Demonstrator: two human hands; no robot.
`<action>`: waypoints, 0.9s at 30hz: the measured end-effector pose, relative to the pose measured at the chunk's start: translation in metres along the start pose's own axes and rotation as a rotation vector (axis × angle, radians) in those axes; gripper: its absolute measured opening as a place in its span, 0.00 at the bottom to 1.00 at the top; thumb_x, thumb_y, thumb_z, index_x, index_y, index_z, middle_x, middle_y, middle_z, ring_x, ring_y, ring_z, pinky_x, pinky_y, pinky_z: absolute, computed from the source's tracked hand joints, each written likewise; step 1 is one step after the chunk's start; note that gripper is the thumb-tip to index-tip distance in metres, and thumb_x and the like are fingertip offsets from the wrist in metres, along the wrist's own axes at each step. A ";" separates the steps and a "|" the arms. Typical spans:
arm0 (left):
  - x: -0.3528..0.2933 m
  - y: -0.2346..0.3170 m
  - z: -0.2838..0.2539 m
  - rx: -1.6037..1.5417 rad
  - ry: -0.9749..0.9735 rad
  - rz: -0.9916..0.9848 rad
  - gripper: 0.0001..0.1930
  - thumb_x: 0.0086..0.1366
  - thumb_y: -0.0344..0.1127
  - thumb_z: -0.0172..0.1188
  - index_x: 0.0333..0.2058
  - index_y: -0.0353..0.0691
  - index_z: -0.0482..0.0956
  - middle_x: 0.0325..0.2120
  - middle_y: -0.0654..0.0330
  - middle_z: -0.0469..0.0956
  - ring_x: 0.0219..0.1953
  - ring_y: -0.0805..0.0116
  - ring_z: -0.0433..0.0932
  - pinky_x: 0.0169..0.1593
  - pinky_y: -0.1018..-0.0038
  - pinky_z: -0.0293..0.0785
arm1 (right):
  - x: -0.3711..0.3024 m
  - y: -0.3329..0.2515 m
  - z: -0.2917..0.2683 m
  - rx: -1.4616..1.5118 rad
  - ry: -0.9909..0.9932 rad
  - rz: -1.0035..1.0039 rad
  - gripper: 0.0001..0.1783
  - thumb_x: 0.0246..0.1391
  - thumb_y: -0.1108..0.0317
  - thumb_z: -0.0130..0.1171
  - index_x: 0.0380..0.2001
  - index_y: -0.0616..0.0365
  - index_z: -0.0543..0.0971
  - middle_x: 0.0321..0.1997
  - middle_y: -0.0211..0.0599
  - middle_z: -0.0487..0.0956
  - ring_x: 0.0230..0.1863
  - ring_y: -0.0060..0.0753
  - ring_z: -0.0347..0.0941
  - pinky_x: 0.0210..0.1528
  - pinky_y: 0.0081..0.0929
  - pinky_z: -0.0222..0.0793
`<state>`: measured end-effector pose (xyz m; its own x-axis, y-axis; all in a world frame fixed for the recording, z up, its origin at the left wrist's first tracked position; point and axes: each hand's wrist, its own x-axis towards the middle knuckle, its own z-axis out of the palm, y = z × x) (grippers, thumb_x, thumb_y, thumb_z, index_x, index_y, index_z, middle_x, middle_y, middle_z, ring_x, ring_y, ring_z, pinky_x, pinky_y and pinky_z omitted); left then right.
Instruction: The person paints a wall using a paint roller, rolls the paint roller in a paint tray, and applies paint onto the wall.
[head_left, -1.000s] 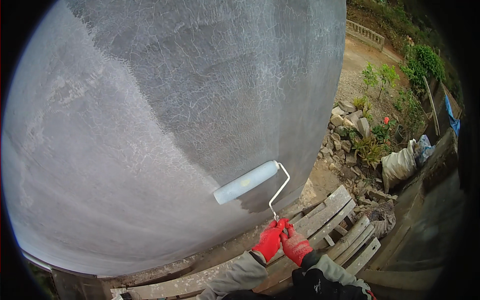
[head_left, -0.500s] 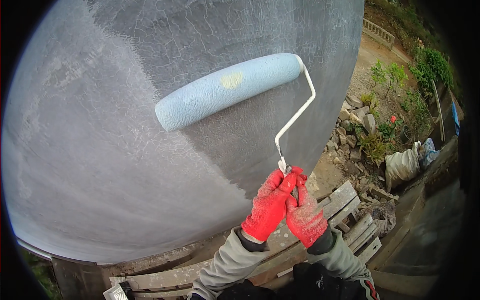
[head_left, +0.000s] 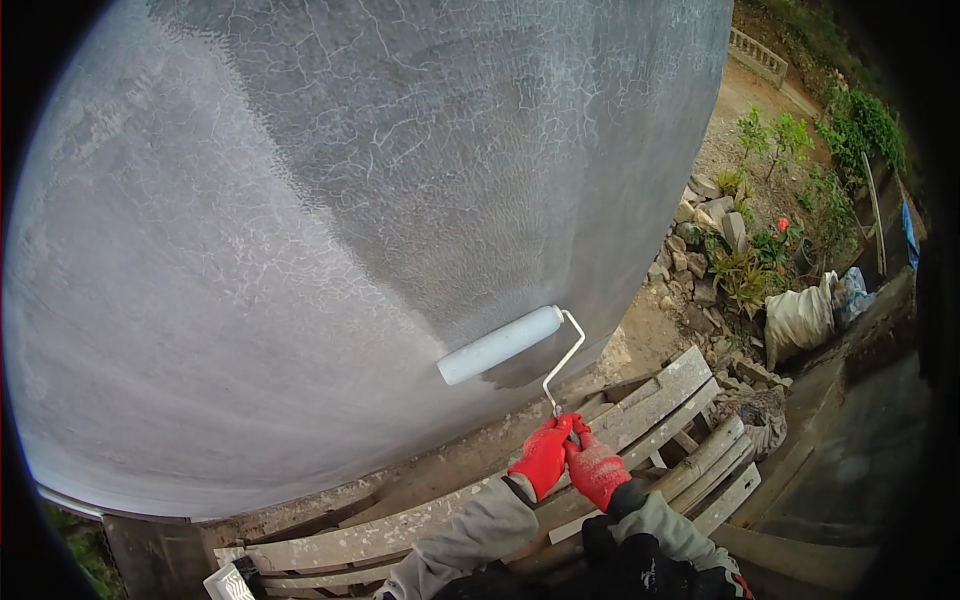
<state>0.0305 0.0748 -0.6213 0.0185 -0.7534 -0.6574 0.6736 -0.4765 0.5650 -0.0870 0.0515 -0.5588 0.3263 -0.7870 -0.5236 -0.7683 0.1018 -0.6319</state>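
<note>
A paint roller [head_left: 503,346] with a pale blue sleeve and a bent white wire frame lies against the lower part of a grey wall [head_left: 220,330]. My left hand [head_left: 541,458], in a red glove, is closed round the roller's handle end. Just beside it, my right hand [head_left: 598,470], also in a red, dusty glove, grips the same handle. Most of the handle is hidden by the gloves. A darker, wet-looking band [head_left: 430,150] with fine cracks runs up the wall above the roller, bordered on the left by paler grey.
Paint-spattered wooden planks [head_left: 380,530] run below the wall under my arms. At the lower left is a white tray [head_left: 228,583]. On the right are a heap of broken stones [head_left: 715,220], plants [head_left: 775,140] and a pale sack [head_left: 800,325].
Both hands have drawn the roller down the wall, toward me, from high up to near the lower edge. They still grip the handle.
</note>
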 end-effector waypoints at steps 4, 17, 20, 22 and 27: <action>-0.004 0.007 0.006 0.029 0.017 0.013 0.18 0.75 0.42 0.47 0.52 0.35 0.74 0.40 0.60 0.78 0.38 0.71 0.76 0.40 0.77 0.73 | 0.002 -0.002 -0.005 0.069 -0.069 0.049 0.30 0.62 0.46 0.46 0.62 0.49 0.67 0.48 0.58 0.78 0.52 0.65 0.71 0.51 0.52 0.67; -0.075 0.050 0.058 0.004 -0.124 0.189 0.17 0.75 0.43 0.47 0.53 0.39 0.74 0.37 0.65 0.76 0.35 0.77 0.72 0.37 0.82 0.70 | -0.046 -0.033 -0.046 0.497 -0.056 0.004 0.28 0.60 0.60 0.53 0.63 0.48 0.67 0.23 0.31 0.75 0.19 0.24 0.70 0.22 0.25 0.66; -0.072 0.051 0.053 0.203 -0.014 0.156 0.18 0.74 0.47 0.49 0.52 0.42 0.75 0.31 0.67 0.75 0.27 0.79 0.69 0.30 0.81 0.66 | -0.032 -0.024 -0.036 0.417 -0.062 0.065 0.28 0.60 0.57 0.54 0.61 0.56 0.70 0.28 0.37 0.79 0.26 0.29 0.75 0.31 0.29 0.71; -0.068 0.052 0.045 0.362 0.046 0.089 0.19 0.73 0.49 0.50 0.52 0.44 0.75 0.27 0.68 0.74 0.23 0.79 0.67 0.25 0.79 0.63 | -0.022 -0.017 -0.029 0.395 -0.117 0.149 0.25 0.61 0.57 0.53 0.59 0.55 0.72 0.28 0.36 0.79 0.26 0.28 0.75 0.30 0.29 0.70; -0.055 0.042 0.043 0.382 0.162 0.099 0.20 0.71 0.52 0.51 0.54 0.49 0.75 0.22 0.69 0.71 0.18 0.79 0.62 0.21 0.77 0.58 | 0.003 -0.016 -0.014 0.447 -0.157 0.148 0.23 0.63 0.56 0.50 0.57 0.55 0.73 0.28 0.35 0.79 0.25 0.30 0.75 0.29 0.31 0.70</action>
<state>0.0262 0.0762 -0.5397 0.2055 -0.7375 -0.6433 0.3414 -0.5620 0.7534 -0.0820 0.0389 -0.5423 0.3373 -0.6467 -0.6842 -0.5123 0.4836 -0.7097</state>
